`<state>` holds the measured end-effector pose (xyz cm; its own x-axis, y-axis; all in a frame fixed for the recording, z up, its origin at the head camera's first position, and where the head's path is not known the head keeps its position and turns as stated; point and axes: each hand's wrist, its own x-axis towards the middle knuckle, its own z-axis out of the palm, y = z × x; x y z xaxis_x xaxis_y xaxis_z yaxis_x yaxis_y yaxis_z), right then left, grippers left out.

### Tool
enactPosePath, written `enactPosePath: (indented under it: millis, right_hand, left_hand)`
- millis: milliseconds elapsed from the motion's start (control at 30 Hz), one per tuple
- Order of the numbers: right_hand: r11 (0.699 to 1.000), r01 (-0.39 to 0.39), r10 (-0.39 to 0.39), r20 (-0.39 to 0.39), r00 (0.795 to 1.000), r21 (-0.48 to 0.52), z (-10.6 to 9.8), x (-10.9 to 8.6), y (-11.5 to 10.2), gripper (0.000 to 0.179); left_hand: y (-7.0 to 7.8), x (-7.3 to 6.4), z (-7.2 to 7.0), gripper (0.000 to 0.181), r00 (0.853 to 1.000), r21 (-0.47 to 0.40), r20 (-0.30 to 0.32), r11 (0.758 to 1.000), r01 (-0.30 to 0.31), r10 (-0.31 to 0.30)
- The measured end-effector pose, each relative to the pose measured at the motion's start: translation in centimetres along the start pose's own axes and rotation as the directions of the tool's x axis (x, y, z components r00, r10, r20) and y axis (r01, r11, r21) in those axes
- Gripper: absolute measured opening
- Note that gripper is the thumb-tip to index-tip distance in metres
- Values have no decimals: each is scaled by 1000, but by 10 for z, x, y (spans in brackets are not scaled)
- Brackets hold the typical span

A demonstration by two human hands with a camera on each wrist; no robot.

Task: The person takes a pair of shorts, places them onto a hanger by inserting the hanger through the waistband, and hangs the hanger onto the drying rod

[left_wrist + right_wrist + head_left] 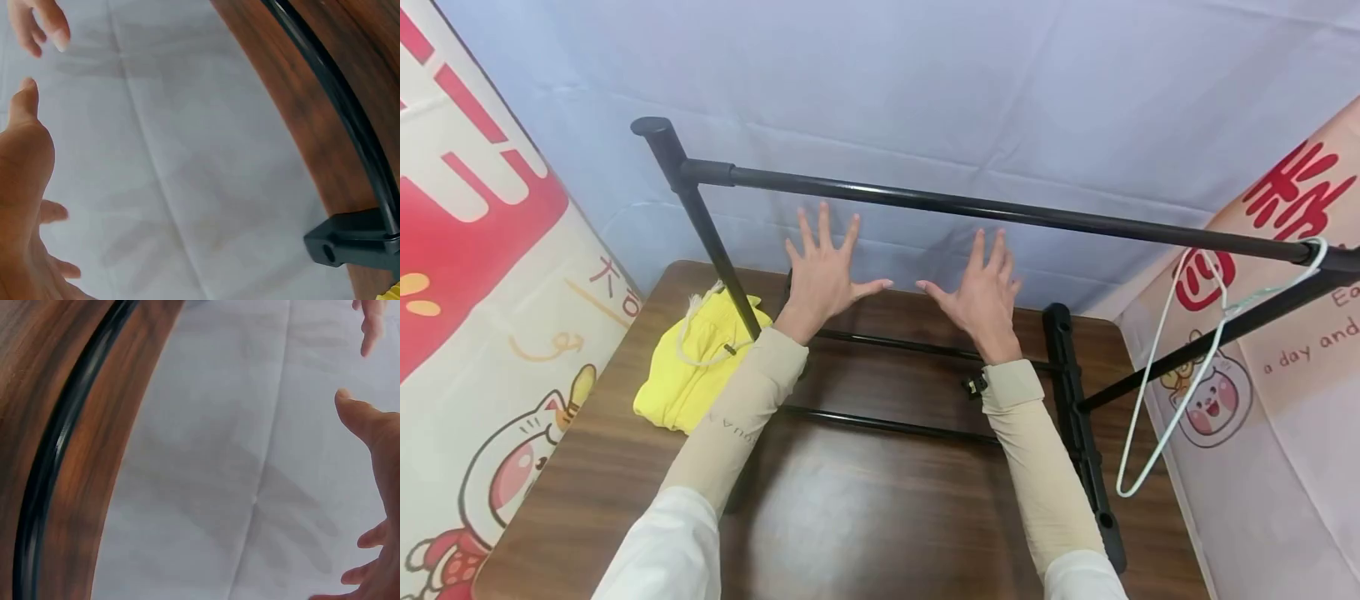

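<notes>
Both hands are held out over the table's far side, below the top bar of a black clothes rack (925, 198) in the head view. The left hand (822, 271) has its fingers spread and its thumb pointing right; it holds nothing. Facing it, the right hand (983, 300) is also spread, thumb pointing left, with nothing in it. A gap separates the two thumbs. Left of the left forearm lies a folded yellow garment (700, 367) with a pale drawstring. From the rack's right end hangs a white hanger (1183, 392) with no garment on it.
The rack's black base foot (1078, 433) and two lower bars (887, 423) stand on the brown wooden table (850, 517). A pale cloth backdrop (880, 83) rises behind. Printed cartoon panels flank the table on both sides. A small dark object (974, 386) shows beside the right cuff.
</notes>
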<state>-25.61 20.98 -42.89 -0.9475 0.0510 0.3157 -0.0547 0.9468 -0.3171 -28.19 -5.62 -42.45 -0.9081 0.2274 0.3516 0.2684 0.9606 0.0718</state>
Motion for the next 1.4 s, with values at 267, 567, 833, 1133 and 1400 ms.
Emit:
enactPosePath:
  millis: [267, 567, 833, 1133, 1400]
  right_hand:
    - [999, 36, -35, -52, 998, 12, -8, -5, -6, 124]
    - [992, 85, -77, -84, 993, 97, -16, -22, -17, 125]
    - [948, 189, -159, -134, 978, 255, -27, -37, -34, 108]
    - [872, 200, -165, -117, 979, 448, -32, -62, -56, 94]
    - [803, 165, -147, -79, 986, 573, -25, -77, -70, 85]
  left_hand:
    - [2, -16, -13, 122, 982, -89, -185, 995, -40, 23]
    - [2, -33, -42, 106, 998, -408, -50, 913, 20, -44]
    - [-2, -51, -66, 85, 999, -513, 3, 857, 48, -55]
    - [-7, -74, -87, 58, 999, -634, 47, 772, 32, -3]
    - [-18, -98, -97, 50, 1000, -707, 7, 707, -1, 8]
